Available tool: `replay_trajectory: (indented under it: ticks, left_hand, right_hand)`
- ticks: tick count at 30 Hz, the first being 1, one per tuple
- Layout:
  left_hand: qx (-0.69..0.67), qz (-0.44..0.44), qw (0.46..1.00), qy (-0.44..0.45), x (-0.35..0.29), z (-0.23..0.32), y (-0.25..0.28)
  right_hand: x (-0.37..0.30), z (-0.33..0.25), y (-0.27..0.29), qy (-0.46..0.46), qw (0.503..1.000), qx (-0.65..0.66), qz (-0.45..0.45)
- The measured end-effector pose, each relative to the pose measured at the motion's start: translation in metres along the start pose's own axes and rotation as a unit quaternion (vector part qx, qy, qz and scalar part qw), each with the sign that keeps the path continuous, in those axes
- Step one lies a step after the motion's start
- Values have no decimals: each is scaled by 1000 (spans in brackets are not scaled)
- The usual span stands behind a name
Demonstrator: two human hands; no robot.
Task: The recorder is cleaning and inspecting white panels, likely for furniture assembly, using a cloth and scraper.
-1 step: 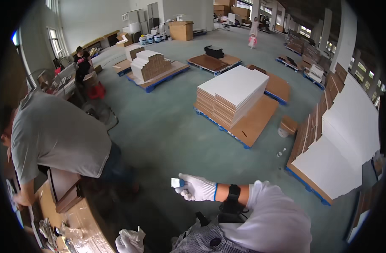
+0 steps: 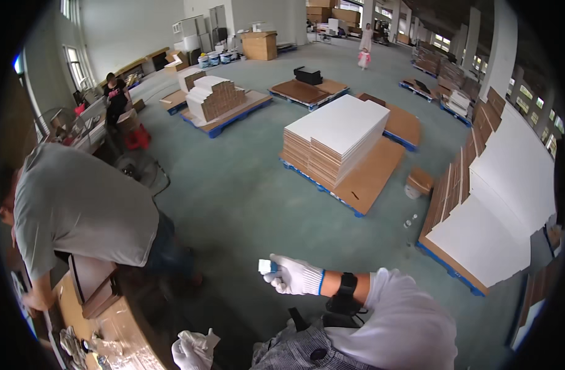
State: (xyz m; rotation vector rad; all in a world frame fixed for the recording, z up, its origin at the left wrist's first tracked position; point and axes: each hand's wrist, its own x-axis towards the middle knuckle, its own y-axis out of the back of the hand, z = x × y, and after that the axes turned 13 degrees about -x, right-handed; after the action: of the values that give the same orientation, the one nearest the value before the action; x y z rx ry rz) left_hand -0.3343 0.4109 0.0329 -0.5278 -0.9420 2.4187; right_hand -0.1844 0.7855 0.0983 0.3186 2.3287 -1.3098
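Note:
My right hand (image 2: 298, 275), in a white knit glove with a blue cuff edge, is held out over the floor. Its fingers are closed around a small white-and-blue block-shaped object (image 2: 265, 266), whose exact kind I cannot make out. Low in the view, beside the table edge, my left hand (image 2: 185, 354) also wears a white glove. A crumpled white cloth (image 2: 203, 345) is gathered in its fingers. On the table (image 2: 131, 327) to my left are clear plastic wrapping (image 2: 109, 346) and dark brown panels (image 2: 97, 277).
A co-worker in a grey shirt (image 2: 88, 203) bends over the table at left. Ahead, white boards (image 2: 341, 126) are stacked on a blue pallet; more white panels (image 2: 480, 240) stand at right. A bucket (image 2: 413, 191) is between them. Further back is a floor fan (image 2: 137, 169).
The whole view has shifted slightly. My right hand, with the small block, appears a little further right; my left hand with the cloth sits slightly higher and further right.

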Motion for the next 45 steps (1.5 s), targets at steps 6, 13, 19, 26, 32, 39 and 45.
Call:
replay_trajectory:
  ticks: [6,13,19,26,32,39,45]
  left_hand:
    - [533,-61,844,-16,143,-86,-116]
    - [556,-393,725,103,227,-188,-250]
    - [601,-563,557,105,227,-268,-335]
    - [682,-570,424,175,220,-385,-444]
    - [691,-613,366,115,226,-490,-531]
    - [641,-643,391,147,251,-581,-619]
    - [616,-617,461,161,314,-687,-699]
  right_hand:
    - [-65,-10,73,113,975,148,120]
    - [-140,-9,114,225,905,257,253]
    - [-189,13,178,316,853,376,174]
    - [-287,-60,280,382,819,358,236]
    - [-348,-116,367,388,806,382,234]
    - [-366,-191,450,312,807,446,228]
    - [-406,-299,516,341,804,409,265]
